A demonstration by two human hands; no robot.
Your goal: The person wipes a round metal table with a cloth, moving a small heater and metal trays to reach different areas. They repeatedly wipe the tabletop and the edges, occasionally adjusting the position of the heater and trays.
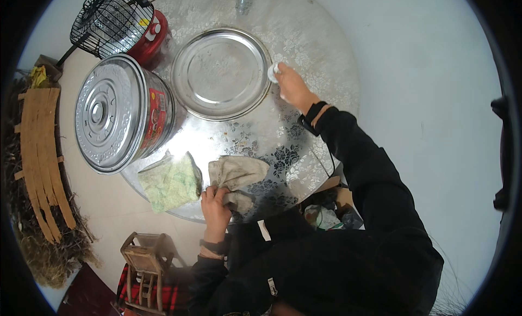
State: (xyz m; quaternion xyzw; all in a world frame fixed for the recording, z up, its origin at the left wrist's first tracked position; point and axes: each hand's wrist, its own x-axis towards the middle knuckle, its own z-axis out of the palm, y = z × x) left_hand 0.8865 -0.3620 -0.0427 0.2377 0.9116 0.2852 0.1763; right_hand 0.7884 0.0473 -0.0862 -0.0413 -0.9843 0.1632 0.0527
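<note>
My right hand point(293, 85) holds a small white object point(273, 73), perhaps a wad or a cap, at the right rim of a round metal tray point(221, 73). The tray lies flat on a round table with a flower-patterned cover point(285, 153). Near the table's front edge my left hand point(216, 206) grips the lower part of a greyish-beige cloth point(236, 171), which is bunched and creased. Left of that hand lies a folded yellow-green cloth point(171, 183), its corner over the table edge.
A large lidded metal pot point(110, 112) with a red label stands at the left. Behind it are a red appliance point(153, 40) and a black wire guard point(112, 22). Below are a wooden chair point(144, 255) and a cardboard box point(344, 197) holding bags. Brushwood point(53, 263) lies far left.
</note>
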